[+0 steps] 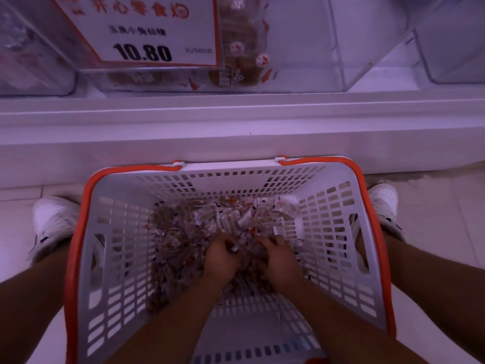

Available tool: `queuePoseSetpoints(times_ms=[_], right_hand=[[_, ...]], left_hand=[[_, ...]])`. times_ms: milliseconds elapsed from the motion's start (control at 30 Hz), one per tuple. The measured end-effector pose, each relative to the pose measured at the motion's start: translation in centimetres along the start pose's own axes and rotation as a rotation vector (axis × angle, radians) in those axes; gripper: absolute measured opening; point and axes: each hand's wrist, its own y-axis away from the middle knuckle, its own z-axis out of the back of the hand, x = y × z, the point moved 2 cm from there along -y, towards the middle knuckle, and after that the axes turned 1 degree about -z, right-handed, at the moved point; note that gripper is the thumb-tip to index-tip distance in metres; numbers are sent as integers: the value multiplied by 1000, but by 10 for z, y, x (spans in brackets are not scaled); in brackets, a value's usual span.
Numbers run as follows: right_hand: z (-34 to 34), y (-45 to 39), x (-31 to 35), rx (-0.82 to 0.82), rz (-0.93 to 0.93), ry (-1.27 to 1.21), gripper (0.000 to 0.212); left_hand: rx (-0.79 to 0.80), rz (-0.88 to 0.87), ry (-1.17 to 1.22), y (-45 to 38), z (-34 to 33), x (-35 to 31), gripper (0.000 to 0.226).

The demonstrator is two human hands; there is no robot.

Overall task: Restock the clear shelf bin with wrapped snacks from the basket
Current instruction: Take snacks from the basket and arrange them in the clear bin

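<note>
A white slotted basket [126, 232] with an orange rim stands on the floor between my feet. Its bottom holds a heap of small clear-wrapped snacks [199, 222]. Both my hands are down in that heap, side by side. My left hand [221, 256] curls its fingers round a bunch of snacks. My right hand [275, 258] does the same from the right, so the two hands hold one clump between them. Above, on the white shelf, sits the clear bin [309, 74] with a few wrapped snacks at its left and a 10.80 price card [147, 30] on its front.
A thick white shelf ledge [236, 119] runs across the view between the basket and the bins. More clear bins stand at the far left [36, 61] and far right [454, 48]. My white shoes [55, 222] flank the basket on a pale tiled floor.
</note>
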Motion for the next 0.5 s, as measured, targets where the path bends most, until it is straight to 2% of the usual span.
queuePoseSetpoints(times_ms=[100,200,267,333,433,500], right_hand=[[9,5,-4,-65,-21,-177,52],[23,4,-5,-42,-150,-476,30],[37,4,-4,-21,-269,-600,15],[57,8,3,11,-358,-735,11],[99,19,29,160,-425,-1106,10],[137,29,52,230,-328,-1235,11]], left_hand=[[-16,39,81,-9,12,1,17],[-17,88,153,-18,31,1,24],[57,134,290,-23,45,-7,34],[179,157,416,-24,59,-26,47],[270,14,284,-15,86,-65,44],[255,-88,199,-1,111,-99,43]])
